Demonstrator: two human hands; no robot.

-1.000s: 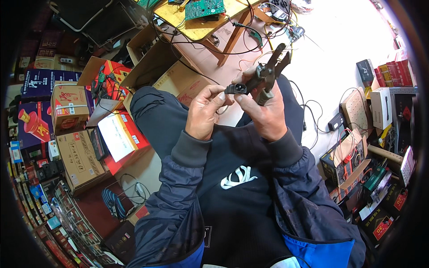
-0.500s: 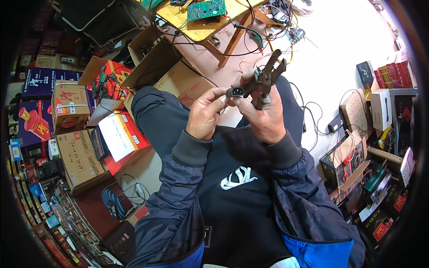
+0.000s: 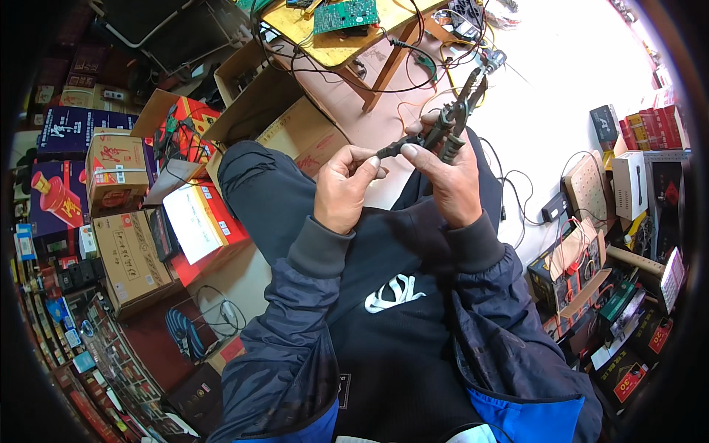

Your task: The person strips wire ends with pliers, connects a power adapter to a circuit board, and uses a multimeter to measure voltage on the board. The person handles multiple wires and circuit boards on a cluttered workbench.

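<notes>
My right hand grips a pair of dark pliers-like crimping tool, its handles pointing up and away from me. My left hand pinches a short black cable end between thumb and fingers and holds it against the tool's jaws. Both hands are raised in front of my chest, above my knees. The very tip of the cable inside the jaws is hidden by my fingers.
A yellow wooden table with a green circuit board and tangled wires stands ahead. Cardboard boxes and red cartons crowd the left. More boxes and tools line the right by the white floor.
The tool has swung more upright in my right hand. My left hand has brought the cable end closer to the jaws. Both hands stay at about the same height.
</notes>
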